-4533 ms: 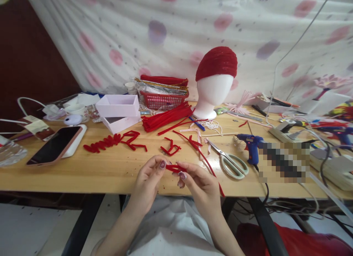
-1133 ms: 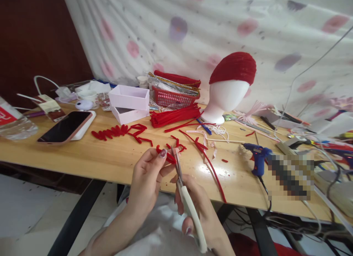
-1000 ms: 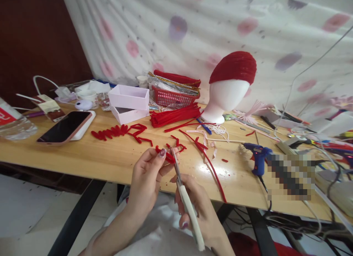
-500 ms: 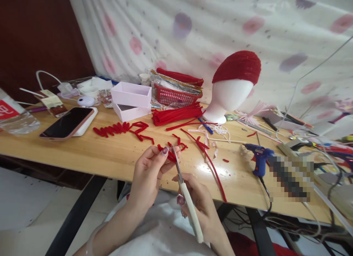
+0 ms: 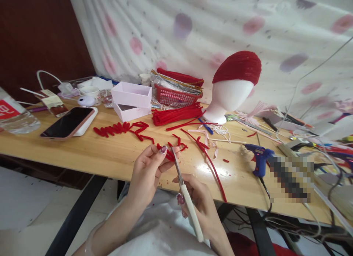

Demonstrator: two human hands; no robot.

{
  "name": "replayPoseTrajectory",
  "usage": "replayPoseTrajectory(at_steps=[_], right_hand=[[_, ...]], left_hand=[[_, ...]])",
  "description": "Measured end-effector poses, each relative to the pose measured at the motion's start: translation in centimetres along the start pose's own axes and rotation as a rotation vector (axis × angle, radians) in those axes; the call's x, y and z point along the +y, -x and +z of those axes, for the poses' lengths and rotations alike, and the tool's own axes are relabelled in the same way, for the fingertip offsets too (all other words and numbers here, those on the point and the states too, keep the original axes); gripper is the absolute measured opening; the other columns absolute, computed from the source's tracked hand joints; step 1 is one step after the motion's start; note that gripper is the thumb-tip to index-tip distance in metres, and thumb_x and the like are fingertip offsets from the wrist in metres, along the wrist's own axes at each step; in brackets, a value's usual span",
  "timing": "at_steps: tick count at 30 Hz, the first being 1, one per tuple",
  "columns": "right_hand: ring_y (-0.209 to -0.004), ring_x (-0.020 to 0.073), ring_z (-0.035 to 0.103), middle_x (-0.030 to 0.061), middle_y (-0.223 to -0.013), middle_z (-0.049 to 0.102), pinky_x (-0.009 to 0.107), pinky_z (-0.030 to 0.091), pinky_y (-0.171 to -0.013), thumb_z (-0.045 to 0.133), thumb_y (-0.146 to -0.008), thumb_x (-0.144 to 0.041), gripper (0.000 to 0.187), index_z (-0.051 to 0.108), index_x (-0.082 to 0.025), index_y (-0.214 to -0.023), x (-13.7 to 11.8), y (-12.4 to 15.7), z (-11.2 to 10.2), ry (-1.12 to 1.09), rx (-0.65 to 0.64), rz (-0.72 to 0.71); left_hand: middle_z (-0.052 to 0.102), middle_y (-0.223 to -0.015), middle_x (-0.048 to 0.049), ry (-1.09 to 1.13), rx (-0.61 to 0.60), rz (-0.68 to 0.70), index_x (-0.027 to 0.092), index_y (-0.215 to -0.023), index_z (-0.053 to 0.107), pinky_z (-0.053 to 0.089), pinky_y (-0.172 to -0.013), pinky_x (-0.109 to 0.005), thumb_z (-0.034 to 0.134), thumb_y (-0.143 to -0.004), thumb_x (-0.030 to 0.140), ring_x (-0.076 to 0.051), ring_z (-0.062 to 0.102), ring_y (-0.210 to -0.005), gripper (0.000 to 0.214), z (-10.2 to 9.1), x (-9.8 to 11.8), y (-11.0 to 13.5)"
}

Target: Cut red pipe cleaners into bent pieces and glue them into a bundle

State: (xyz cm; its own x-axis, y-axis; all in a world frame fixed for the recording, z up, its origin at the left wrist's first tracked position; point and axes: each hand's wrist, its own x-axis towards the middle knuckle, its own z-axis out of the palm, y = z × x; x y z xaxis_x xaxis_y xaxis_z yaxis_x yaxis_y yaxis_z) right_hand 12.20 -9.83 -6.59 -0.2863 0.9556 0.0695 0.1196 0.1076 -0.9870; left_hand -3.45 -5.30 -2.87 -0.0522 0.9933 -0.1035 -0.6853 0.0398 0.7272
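Note:
Near the table's front edge, my left hand (image 5: pixel 149 168) is closed, pinching a short red pipe cleaner (image 5: pixel 168 155) between thumb and fingers. A pair of scissors (image 5: pixel 188 204) with pale cream handles is gripped in my right hand (image 5: pixel 202 201). Their blades point up and away and touch the right end of the red piece; I cannot tell how far apart they are. Beyond my fingers lie bent red pipe cleaner pieces (image 5: pixel 180 143). To their left is a row of fuzzy red loops (image 5: pixel 111 129). One long red pipe cleaner (image 5: pixel 215 168) lies right of the scissors.
A blue glue gun (image 5: pixel 259 157) with a trailing cord lies at the right. Behind stand a white foam head (image 5: pixel 227 98) with a red covering, a red basket (image 5: pixel 176 96) and a pale box (image 5: pixel 131 94). A phone (image 5: pixel 67 123) and a water bottle (image 5: pixel 16 114) are left.
Almost nothing differs. My left fingers and the red piece have shifted very slightly to the left, while the scissors stay at the piece's right end.

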Motion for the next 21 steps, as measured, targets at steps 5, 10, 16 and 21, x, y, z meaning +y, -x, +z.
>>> replayPoseTrajectory(at_steps=[5,10,16,21], right_hand=[[-0.052,0.01,0.043,-0.0035,-0.072,0.049,0.021,0.039,-0.046,0.069,-0.087,-0.04,0.026,0.065,-0.02,-0.104,0.13,-0.08,-0.05,-0.075,-0.015,0.0],[-0.051,0.0094,0.042,-0.0036,-0.071,0.047,0.02,0.038,-0.044,0.069,-0.087,-0.039,0.024,0.066,-0.02,-0.102,0.31,-0.19,-0.09,-0.084,-0.031,-0.001],[-0.051,0.0098,0.042,-0.0036,-0.07,0.049,0.02,0.038,-0.044,0.07,-0.086,-0.038,0.025,0.066,-0.02,-0.102,0.13,-0.17,-0.13,-0.052,-0.022,0.004],[-0.049,0.0092,0.041,-0.0034,-0.068,0.049,0.02,0.038,-0.043,0.069,-0.088,-0.041,0.025,0.066,-0.019,-0.101,-0.06,-0.2,-0.04,-0.029,-0.024,0.026]], left_hand=[[0.081,-0.082,-0.0073,-0.038,-0.034,-0.029,0.018,-0.073,0.061,0.062,-0.087,-0.04,0.087,-0.071,0.035,-0.027,0.078,-0.089,0.032,-0.22,0.38,-0.18],[0.082,-0.087,-0.0107,-0.082,-0.077,-0.017,0.017,-0.068,0.061,0.061,-0.088,-0.041,0.086,-0.072,0.035,-0.028,0.078,-0.093,0.031,-0.31,0.44,-0.02],[0.082,-0.089,-0.0115,-0.12,-0.083,0.0,0.018,-0.069,0.06,0.062,-0.085,-0.039,0.085,-0.074,0.037,-0.028,0.078,-0.094,0.032,-0.35,0.1,-0.05],[0.082,-0.09,-0.0109,-0.12,-0.09,0.004,0.018,-0.07,0.059,0.062,-0.084,-0.037,0.084,-0.075,0.036,-0.026,0.078,-0.091,0.032,-0.39,-0.03,-0.1]])
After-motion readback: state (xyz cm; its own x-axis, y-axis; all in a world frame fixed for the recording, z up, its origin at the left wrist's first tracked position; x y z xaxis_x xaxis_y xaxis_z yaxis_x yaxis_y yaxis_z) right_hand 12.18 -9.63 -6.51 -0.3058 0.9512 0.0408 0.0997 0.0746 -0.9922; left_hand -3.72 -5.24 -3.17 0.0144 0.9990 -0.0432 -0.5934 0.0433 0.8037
